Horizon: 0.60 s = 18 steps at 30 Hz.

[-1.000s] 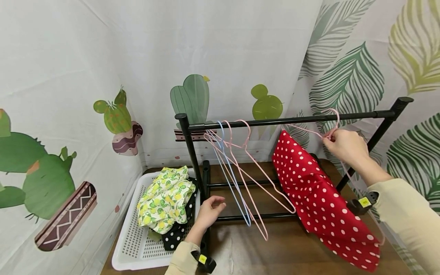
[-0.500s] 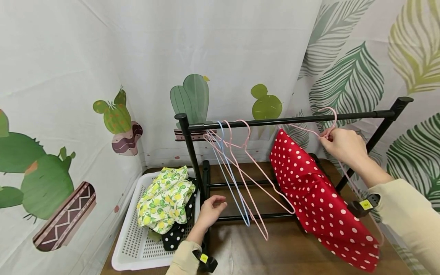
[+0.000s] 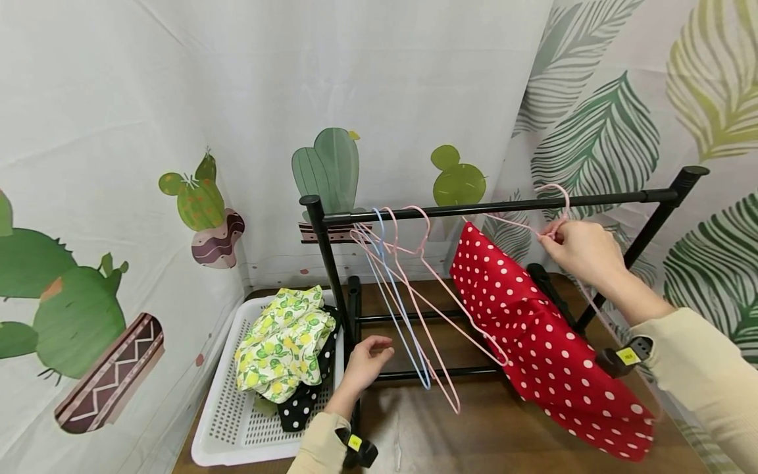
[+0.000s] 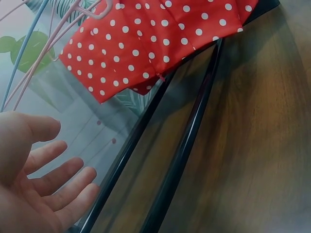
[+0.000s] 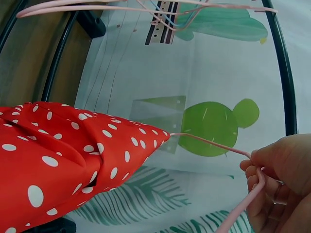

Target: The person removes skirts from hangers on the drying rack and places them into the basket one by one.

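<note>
In the head view my right hand (image 3: 583,253) pinches a pink hanger (image 3: 565,203) just below its hook, which is at the black rail (image 3: 491,209). A red cloth item with white dots (image 3: 533,329) hangs from this hanger, slanting down to the right. The right wrist view shows the thumb and fingers around the pink wire (image 5: 243,204). My left hand (image 3: 364,362) is beside the rack's left post, its fingers relaxed and holding nothing. Nearest to it are a blue hanger (image 3: 408,322) and pink hangers (image 3: 441,368) on the rail.
A white basket (image 3: 207,421) stands left of the rack with a lemon-print cloth (image 3: 284,342) and a black dotted cloth (image 3: 298,408) inside. Black lower bars (image 3: 438,375) cross above the brown wooden table (image 3: 438,441). Printed curtains (image 3: 403,79) hang behind and at the right.
My right hand has shifted a little to the left along the rail, taking the pink hanger and red dotted cloth with it. The left hand has barely moved.
</note>
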{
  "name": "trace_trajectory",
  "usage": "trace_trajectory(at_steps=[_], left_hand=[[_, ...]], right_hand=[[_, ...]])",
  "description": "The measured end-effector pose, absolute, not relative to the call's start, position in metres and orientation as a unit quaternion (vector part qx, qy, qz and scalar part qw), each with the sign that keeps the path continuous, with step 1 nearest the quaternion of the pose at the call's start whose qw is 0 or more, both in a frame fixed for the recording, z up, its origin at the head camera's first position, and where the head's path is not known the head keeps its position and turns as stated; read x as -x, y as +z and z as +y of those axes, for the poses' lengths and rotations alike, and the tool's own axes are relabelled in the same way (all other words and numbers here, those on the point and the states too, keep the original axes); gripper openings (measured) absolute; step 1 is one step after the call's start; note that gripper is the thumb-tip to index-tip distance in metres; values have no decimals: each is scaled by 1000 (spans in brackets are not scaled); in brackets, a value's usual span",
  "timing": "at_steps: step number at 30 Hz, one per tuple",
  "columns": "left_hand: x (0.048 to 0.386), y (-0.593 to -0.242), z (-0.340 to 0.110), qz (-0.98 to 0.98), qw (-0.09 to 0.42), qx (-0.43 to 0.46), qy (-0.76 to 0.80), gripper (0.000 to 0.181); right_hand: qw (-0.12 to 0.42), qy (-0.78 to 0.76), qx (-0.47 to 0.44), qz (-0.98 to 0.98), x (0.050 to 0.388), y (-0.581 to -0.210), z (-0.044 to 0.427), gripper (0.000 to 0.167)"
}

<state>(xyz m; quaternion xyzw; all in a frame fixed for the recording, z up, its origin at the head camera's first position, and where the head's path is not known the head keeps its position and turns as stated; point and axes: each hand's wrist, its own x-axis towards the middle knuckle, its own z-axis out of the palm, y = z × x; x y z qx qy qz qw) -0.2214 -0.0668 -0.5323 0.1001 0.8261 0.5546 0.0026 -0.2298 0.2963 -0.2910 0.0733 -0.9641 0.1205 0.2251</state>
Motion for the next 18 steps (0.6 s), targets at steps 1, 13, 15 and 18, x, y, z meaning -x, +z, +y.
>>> trace_trajectory(at_steps=[1, 13, 15, 18], left_hand=[[222, -532, -66, 826, 3, -99, 556, 22], [224, -533, -57, 818, 8, -65, 572, 22], [225, -533, -55, 813, 9, -61, 579, 23], [225, -533, -53, 806, 11, -53, 590, 25]], right_hand=[[225, 121, -75, -964, 230, -291, 295, 21], [223, 141, -94, -960, 227, -291, 276, 17], [225, 141, -96, -959, 227, -291, 273, 17], [227, 139, -102, -959, 228, -291, 269, 17]])
